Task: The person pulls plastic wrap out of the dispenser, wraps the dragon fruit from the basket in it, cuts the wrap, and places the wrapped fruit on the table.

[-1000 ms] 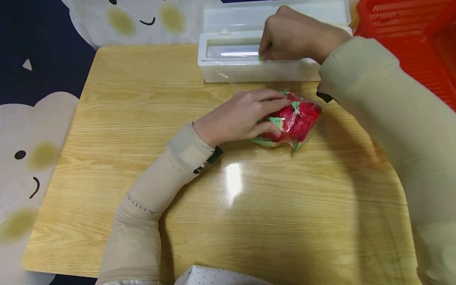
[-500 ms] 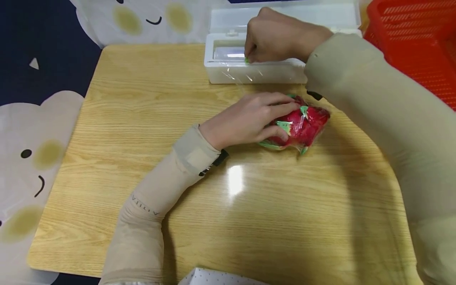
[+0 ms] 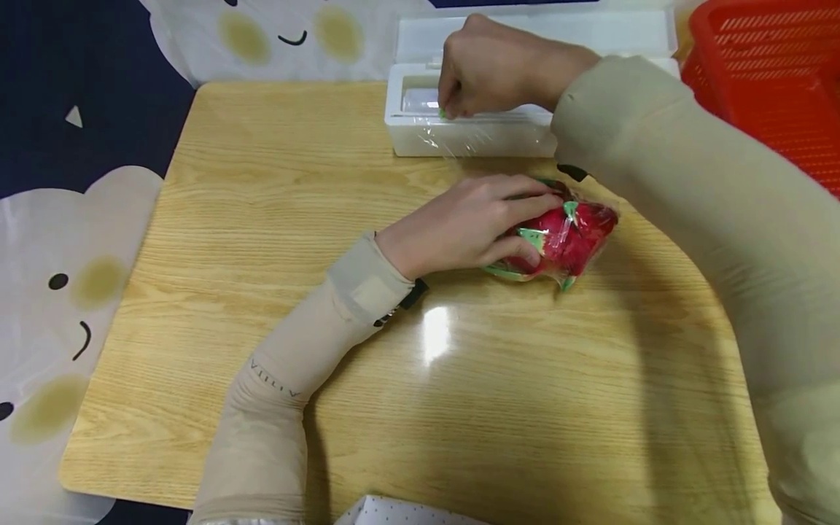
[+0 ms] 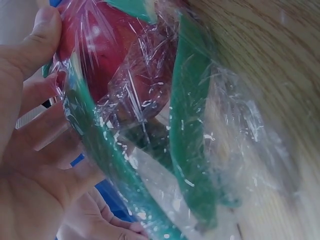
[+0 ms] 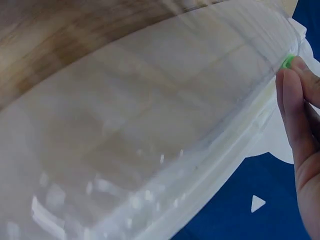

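A red dragon fruit [image 3: 580,237] with green scales, wrapped in clear cling film, lies on the wooden table. My left hand [image 3: 469,222] grips it from the left, thumb at the near side and fingers over the top. In the left wrist view, crinkled film [image 4: 240,110] covers its green tips. At the back, the right hand [image 3: 488,69] pinches a small green slider [image 5: 288,62] on the front edge of a white cling film box [image 3: 407,135]. The box's lid stands up; a film roll [image 3: 416,100] shows inside. Clear film [image 5: 150,110] stretches over the box's front wall.
A red plastic basket [image 3: 781,109] stands at the back right. The wooden table [image 3: 262,219] has its left edge beside a dark blue cloth [image 3: 72,87] with white cloud faces. The right forearm [image 3: 669,189] crosses over the table's right side.
My right hand has slid left along the box's front edge with the green slider. The left hand keeps its grip on the dragon fruit. The whole head view has shifted slightly.
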A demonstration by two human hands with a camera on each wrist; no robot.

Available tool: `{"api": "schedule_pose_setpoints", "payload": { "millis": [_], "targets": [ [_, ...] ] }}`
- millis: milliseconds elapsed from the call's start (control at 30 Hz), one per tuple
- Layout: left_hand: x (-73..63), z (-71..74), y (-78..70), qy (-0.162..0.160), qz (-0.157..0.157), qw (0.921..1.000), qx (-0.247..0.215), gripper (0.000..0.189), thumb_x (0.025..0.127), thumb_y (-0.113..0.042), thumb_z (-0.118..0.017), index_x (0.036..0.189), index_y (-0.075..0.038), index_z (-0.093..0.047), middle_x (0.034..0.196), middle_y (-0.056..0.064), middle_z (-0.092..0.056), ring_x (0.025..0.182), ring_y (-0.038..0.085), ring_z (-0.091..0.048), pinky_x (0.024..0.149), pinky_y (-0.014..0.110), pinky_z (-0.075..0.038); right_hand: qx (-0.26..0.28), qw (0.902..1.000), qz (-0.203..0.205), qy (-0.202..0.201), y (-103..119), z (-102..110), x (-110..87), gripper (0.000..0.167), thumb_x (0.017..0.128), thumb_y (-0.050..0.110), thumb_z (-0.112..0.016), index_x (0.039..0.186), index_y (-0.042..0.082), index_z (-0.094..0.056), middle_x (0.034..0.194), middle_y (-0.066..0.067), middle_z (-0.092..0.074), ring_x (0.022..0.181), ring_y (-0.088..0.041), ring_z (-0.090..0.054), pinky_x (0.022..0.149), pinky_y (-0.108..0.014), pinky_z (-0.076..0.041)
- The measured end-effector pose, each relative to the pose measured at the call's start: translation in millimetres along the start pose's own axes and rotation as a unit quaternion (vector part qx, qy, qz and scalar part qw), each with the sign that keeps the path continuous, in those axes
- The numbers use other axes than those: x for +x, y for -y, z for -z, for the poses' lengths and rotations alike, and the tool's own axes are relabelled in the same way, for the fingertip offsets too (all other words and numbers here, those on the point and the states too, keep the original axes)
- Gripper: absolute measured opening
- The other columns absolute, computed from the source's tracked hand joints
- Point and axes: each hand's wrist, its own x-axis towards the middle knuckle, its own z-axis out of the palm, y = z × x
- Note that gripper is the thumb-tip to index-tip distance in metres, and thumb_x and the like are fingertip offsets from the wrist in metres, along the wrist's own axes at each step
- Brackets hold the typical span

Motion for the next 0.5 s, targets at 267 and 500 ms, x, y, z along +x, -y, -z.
{"api": "schedule_pose_setpoints", "payload": {
  "millis": [267, 500],
  "targets": [
    [0.2, -1.3, -4.2, 0.000, 0.000, 1.0000, 0.006, 0.066, 0.098, -0.053, -0.061, 0.148, -0.010, -0.056, 0.154, 0.007, -0.056, 0.144, 0.019, -0.052, 0.123, 0.030, -0.040, 0.003, 0.9988, 0.049, -0.002, 10.9, 1.7, 11.6, 0.014, 0.095, 0.005, -0.069, 0.099, 0.002, -0.083, 0.103, -0.019, -0.080, 0.095, -0.030, -0.070, 0.089, -0.044, -0.055],
    [0.8, -0.9, -7.2, -0.001, 0.000, 1.0000, 0.006, 0.065, 0.099, -0.051, -0.061, 0.149, -0.010, -0.056, 0.154, 0.008, -0.056, 0.144, 0.020, -0.052, 0.124, 0.031, -0.039, 0.000, 0.9991, 0.035, 0.024, 17.3, 5.1, 21.7, 0.016, 0.096, 0.007, -0.070, 0.105, 0.004, -0.082, 0.113, -0.017, -0.079, 0.106, -0.029, -0.069, 0.097, -0.044, -0.055]
  ]
}}
